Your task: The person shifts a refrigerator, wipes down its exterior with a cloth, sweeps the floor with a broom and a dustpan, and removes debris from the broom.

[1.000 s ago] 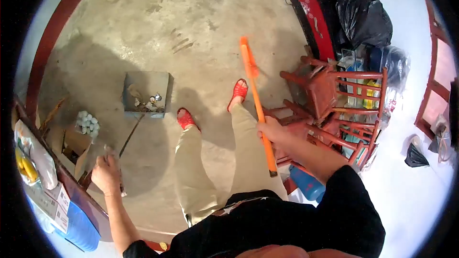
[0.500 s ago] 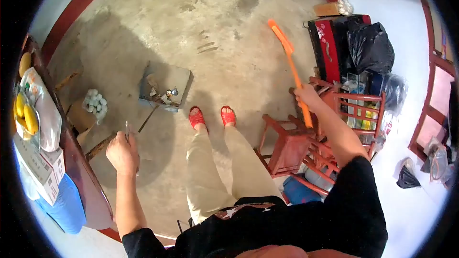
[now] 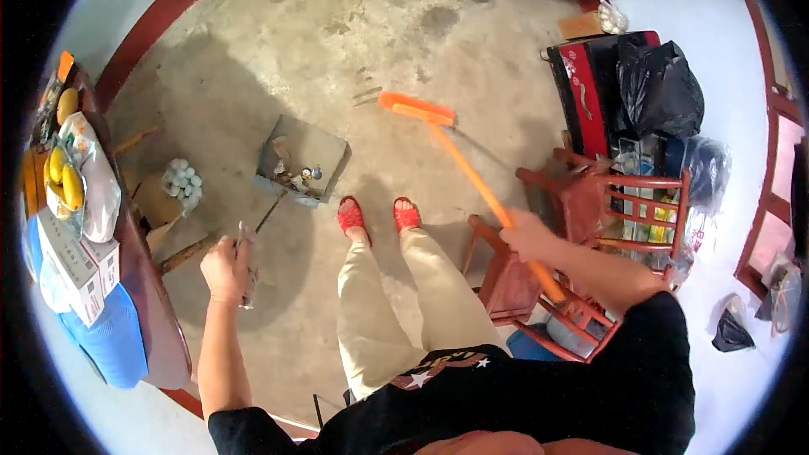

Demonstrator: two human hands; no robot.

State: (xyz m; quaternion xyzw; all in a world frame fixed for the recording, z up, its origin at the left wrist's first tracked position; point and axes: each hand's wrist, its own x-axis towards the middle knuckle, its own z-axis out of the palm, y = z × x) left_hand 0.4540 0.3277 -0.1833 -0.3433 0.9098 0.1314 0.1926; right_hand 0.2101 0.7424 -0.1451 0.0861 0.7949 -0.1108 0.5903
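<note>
My right hand point(image 3: 533, 238) is closed around the orange handle of a broom point(image 3: 472, 170). Its wide orange head lies out over the floor, just past my feet. My left hand point(image 3: 226, 270) is closed on a thin, greyish, crumpled-looking item point(image 3: 247, 274) whose kind I cannot make out. Near that hand, a dark stick slants from a grey-blue dustpan point(image 3: 333, 152) that holds bits of litter. Whether the stick reaches my left hand I cannot tell.
Red-brown wooden chairs point(image 3: 581, 202) stand close by on the right, below a black-and-red box point(image 3: 581, 88) and a black plastic bag point(image 3: 661, 88). At left, a table point(image 3: 160, 320) carries bananas point(image 3: 66, 179) and a white carton point(image 3: 80, 265). A bag of eggs point(image 3: 182, 184) sits beside it.
The broom head has swung left and nearer to my feet, and now lies crosswise. My right hand has come slightly left and lower. My left hand still grips the greyish item, which shows more.
</note>
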